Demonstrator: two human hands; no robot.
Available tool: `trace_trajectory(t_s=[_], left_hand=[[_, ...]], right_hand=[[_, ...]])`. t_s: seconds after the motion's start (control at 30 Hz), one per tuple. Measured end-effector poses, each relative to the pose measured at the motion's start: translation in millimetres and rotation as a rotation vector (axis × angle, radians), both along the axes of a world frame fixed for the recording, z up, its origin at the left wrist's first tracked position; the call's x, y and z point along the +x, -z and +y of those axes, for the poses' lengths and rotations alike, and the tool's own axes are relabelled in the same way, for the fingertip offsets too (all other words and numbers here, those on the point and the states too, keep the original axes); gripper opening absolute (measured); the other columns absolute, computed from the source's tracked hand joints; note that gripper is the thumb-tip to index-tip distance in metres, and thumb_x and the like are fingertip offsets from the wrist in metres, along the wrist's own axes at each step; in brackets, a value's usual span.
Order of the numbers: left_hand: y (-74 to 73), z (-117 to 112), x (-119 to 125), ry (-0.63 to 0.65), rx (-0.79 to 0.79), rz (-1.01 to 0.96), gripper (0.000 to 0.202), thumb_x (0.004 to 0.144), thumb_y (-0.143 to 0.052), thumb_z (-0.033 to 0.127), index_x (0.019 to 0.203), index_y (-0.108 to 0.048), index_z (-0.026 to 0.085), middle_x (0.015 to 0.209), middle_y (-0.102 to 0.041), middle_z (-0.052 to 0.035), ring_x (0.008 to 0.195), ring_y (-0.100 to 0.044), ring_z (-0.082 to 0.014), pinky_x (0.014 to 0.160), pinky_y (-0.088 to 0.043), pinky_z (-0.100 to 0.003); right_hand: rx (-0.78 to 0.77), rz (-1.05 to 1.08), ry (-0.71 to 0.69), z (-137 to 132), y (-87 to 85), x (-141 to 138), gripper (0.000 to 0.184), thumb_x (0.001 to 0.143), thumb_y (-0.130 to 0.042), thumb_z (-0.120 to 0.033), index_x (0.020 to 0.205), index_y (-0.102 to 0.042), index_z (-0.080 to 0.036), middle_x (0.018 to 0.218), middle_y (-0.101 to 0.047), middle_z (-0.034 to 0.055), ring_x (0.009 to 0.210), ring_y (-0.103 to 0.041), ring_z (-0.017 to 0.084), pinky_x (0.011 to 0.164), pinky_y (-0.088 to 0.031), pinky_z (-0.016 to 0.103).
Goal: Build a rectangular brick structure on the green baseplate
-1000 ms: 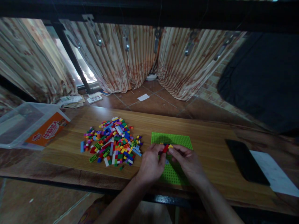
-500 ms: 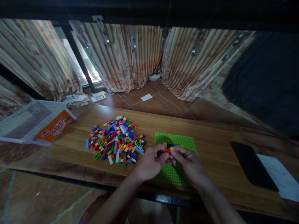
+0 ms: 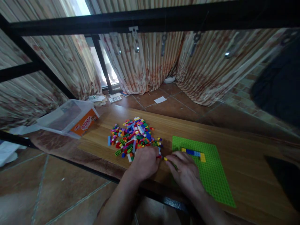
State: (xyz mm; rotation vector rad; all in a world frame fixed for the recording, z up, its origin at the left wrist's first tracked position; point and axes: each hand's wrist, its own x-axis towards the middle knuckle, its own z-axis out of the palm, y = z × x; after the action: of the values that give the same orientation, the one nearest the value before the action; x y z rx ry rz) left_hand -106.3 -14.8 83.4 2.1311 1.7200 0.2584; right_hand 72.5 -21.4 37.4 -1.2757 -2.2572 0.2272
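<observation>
Your right hand (image 3: 186,170) pinching yellow brick (image 3: 165,158): should be handling light, stiff; best gripping sides. Left hand (image 3: 146,161): can't tell hold.

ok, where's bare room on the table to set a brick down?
Free: the table between green board and black slab, and between plastic tub and brick pile. Crowded: the pile, and the near gap to the board, where left hand and right hand meet.

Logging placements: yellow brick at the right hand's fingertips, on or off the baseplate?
Off. The right hand pinches the yellow brick over the wooden tabletop, outside the green baseplate's left edge in view.
</observation>
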Motion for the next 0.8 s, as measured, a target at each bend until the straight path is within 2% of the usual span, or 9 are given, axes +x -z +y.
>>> trace_trajectory(t_s=[0.23, 0.43, 0.63, 0.7, 0.8], left_hand=[[-1.0, 6, 9, -0.077, -0.072, 0.010, 0.015, 0.079, -0.053, 0.019, 0.085, -0.066, 0.016, 0.087, -0.071, -0.0120, 0.086, -0.068, -0.0277, 0.072, -0.050, -0.035], [2.0, 13, 8, -0.122, -0.087, -0.051, 0.016, 0.077, -0.057, 0.025, 0.084, -0.068, 0.015, 0.089, -0.071, -0.0157, 0.086, -0.068, -0.0312, 0.074, -0.052, -0.040], [8.5, 16, 4, -0.117, -0.068, -0.110, 0.018, 0.073, -0.067, 0.037, 0.074, -0.069, 0.019, 0.077, -0.070, -0.0090, 0.076, -0.066, -0.0252, 0.068, -0.049, -0.033], [9.8, 18, -5, -0.143, -0.040, -0.207, 0.021, 0.074, -0.067, 0.040, 0.070, -0.068, 0.020, 0.069, -0.067, -0.0052, 0.068, -0.062, -0.0198, 0.063, -0.046, -0.028], [7.5, 26, -30, -0.232, 0.081, -0.457, 0.024, 0.079, -0.061, 0.037, 0.066, -0.065, 0.018, 0.060, -0.060, -0.0002, 0.056, -0.052, -0.0123, 0.055, -0.038, -0.023]], right_hand=[[0.099, -0.139, -0.004, 6, 12.8, -7, 0.015, 0.090, -0.054, -0.024, 0.090, -0.069, -0.021, 0.088, -0.066, 0.0055, 0.084, -0.056, 0.022, 0.076, -0.040, 0.037], [0.142, -0.167, 0.014, 8, 17.0, -5, 0.016, 0.089, -0.054, -0.028, 0.092, -0.068, -0.021, 0.086, -0.068, 0.0048, 0.083, -0.057, 0.023, 0.074, -0.038, 0.037], [0.157, -0.147, -0.002, 7, 15.9, -5, 0.018, 0.090, -0.050, -0.025, 0.091, -0.067, -0.021, 0.085, -0.068, 0.0049, 0.080, -0.058, 0.023, 0.073, -0.038, 0.036], [0.152, -0.127, -0.003, 6, 15.0, -5, 0.017, 0.090, -0.051, -0.025, 0.092, -0.067, -0.021, 0.085, -0.069, 0.0046, 0.080, -0.059, 0.022, 0.074, -0.038, 0.036], [0.154, -0.064, -0.008, 2, 13.0, -7, 0.017, 0.091, -0.050, -0.025, 0.092, -0.066, -0.020, 0.085, -0.069, 0.0042, 0.081, -0.060, 0.021, 0.077, -0.039, 0.036]])
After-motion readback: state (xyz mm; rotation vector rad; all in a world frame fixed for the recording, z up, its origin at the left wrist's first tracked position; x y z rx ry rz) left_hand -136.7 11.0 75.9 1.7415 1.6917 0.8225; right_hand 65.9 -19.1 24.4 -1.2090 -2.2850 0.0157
